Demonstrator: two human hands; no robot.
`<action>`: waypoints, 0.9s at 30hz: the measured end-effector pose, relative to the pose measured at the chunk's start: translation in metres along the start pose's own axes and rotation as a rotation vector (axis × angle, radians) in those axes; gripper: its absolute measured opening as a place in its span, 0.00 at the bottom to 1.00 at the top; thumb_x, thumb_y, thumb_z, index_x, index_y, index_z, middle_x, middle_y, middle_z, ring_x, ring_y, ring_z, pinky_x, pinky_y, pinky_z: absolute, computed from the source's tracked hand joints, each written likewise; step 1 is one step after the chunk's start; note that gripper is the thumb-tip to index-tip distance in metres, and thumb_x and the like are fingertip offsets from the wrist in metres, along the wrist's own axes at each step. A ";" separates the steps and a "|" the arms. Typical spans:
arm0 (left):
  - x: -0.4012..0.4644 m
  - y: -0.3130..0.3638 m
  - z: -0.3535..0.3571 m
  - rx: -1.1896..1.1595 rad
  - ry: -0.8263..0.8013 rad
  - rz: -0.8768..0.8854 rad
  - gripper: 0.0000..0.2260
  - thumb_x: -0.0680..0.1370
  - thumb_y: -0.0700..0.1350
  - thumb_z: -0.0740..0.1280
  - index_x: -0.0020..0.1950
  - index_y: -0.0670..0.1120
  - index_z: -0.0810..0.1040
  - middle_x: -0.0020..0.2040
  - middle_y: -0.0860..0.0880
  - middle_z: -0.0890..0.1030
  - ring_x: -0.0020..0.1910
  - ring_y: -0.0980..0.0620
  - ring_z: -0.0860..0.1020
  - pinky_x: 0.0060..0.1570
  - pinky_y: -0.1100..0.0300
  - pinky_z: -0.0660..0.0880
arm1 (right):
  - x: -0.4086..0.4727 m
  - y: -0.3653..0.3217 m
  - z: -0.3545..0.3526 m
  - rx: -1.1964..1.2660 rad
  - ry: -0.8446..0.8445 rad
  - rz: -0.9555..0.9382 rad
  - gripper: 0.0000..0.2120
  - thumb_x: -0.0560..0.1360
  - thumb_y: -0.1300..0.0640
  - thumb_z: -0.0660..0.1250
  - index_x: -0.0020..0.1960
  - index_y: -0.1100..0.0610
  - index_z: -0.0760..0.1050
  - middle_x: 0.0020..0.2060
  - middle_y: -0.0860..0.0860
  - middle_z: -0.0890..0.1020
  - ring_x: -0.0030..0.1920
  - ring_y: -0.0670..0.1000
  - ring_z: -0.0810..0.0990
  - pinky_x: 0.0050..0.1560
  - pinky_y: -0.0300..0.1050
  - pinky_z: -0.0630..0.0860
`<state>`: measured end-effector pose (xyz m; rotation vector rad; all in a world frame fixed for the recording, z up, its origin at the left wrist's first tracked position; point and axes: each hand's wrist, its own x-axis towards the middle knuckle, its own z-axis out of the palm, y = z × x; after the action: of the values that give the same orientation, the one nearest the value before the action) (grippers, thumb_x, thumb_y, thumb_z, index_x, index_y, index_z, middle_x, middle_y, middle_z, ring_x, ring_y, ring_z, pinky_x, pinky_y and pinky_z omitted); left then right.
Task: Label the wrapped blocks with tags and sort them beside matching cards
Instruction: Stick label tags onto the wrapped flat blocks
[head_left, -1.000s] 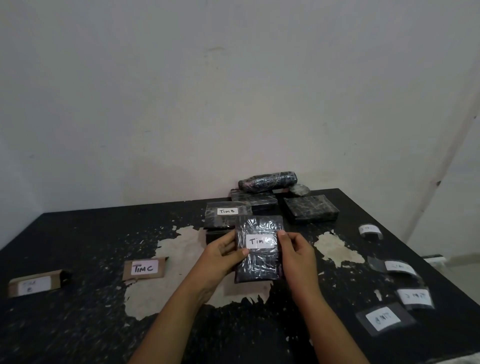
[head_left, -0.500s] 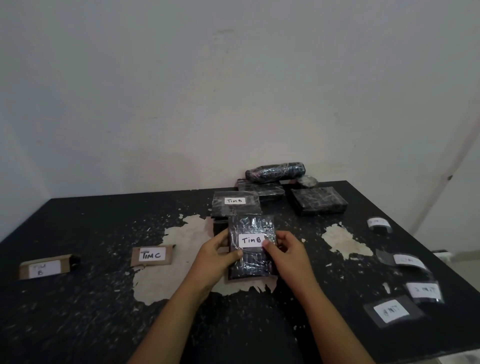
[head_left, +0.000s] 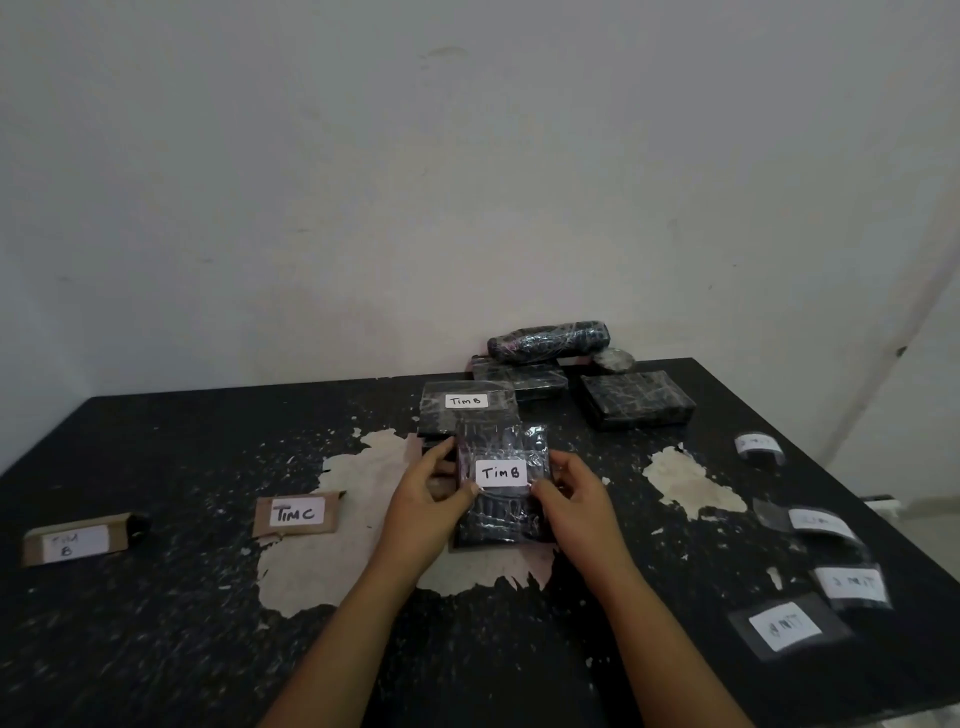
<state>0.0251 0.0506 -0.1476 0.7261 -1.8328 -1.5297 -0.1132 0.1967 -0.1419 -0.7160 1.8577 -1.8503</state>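
I see a flat block wrapped in glossy black film (head_left: 501, 488) at the middle of the black table (head_left: 156, 623), its wrap creased and catching light. A white tag (head_left: 501, 473) sits on its upper face and reads "TimB" in black handwriting, the letters upright to me. The block's long axis runs from 6 toward 12 o'clock, away from me. My left hand (head_left: 426, 512) grips its left edge, thumb curled onto the face beside the tag, fingers behind; my right hand (head_left: 574, 506) holds the right edge, thumb tip pressing at the tag's lower right corner, other fingers curled under. Just past it at 12 o'clock lies a second wrapped block (head_left: 467, 413), its tag also reading "TimB". Further back are more untagged wrapped blocks (head_left: 636, 400) and a wrapped roll (head_left: 548, 340). At 9 o'clock a brown card (head_left: 296, 514) reads "TimC"; further left another card (head_left: 75, 543) carries faint writing ending in "B". At 3 to 4 o'clock loose tags (head_left: 784, 626) lie turned away from me, unreadable
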 end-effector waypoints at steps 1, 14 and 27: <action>0.002 0.000 0.001 -0.007 0.013 0.001 0.28 0.81 0.41 0.75 0.79 0.57 0.74 0.62 0.53 0.81 0.58 0.53 0.82 0.58 0.51 0.85 | 0.001 0.000 0.000 0.040 0.011 0.006 0.13 0.85 0.63 0.68 0.68 0.53 0.80 0.58 0.52 0.87 0.41 0.40 0.88 0.38 0.35 0.81; 0.021 -0.011 0.001 0.060 0.088 -0.050 0.19 0.86 0.50 0.69 0.78 0.56 0.75 0.64 0.57 0.82 0.61 0.60 0.81 0.62 0.56 0.81 | 0.007 0.007 -0.005 -0.001 0.024 0.101 0.11 0.84 0.63 0.70 0.64 0.51 0.78 0.57 0.52 0.87 0.48 0.47 0.90 0.45 0.45 0.88; 0.029 -0.010 0.002 0.116 0.025 -0.051 0.21 0.84 0.48 0.72 0.75 0.59 0.73 0.56 0.51 0.83 0.54 0.52 0.84 0.55 0.49 0.86 | 0.020 0.012 0.001 -0.236 0.053 0.060 0.10 0.82 0.56 0.73 0.62 0.53 0.84 0.47 0.46 0.89 0.44 0.41 0.88 0.42 0.35 0.83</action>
<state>0.0051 0.0284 -0.1546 0.8487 -1.9098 -1.4488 -0.1288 0.1837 -0.1529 -0.6855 2.1310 -1.6447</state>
